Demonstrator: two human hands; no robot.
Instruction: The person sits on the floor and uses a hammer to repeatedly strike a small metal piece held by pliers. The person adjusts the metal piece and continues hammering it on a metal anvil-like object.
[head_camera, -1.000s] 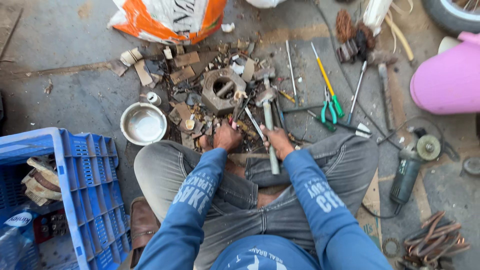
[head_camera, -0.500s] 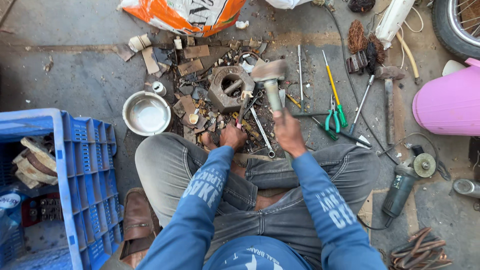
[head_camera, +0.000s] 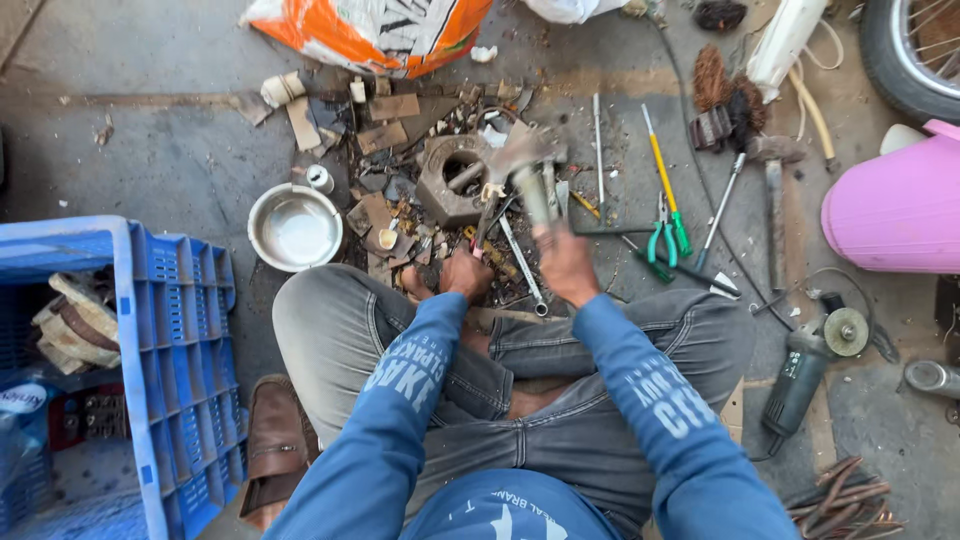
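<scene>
Overhead view of my lap and the concrete floor (head_camera: 160, 150) where I sit cross-legged. A blue plastic crate (head_camera: 170, 330) stands at my left knee, holding rags and small parts; a pink plastic bucket (head_camera: 900, 205) sits far right, and an orange and white sack (head_camera: 370, 30) lies at the top edge. An angle grinder (head_camera: 805, 365) rests beside my right knee. A round steel bowl (head_camera: 293, 227) lies between the crate and the scrap heap (head_camera: 400, 190) ahead of my shins. In the heap's middle sits a blocky rusted metal casting (head_camera: 450, 180) with a round bore. My right hand (head_camera: 566, 264) is fully closed round the handle of a hammer (head_camera: 528, 170), whose head is raised and blurred just right of the casting. My left hand (head_camera: 465, 272) is closed on a thin rod-like tool (head_camera: 484, 215) pointing towards the casting; its tip I cannot make out. Green-handled pliers (head_camera: 662, 240) and a yellow-handled screwdriver (head_camera: 662, 170) lie right of the hammer.
</scene>
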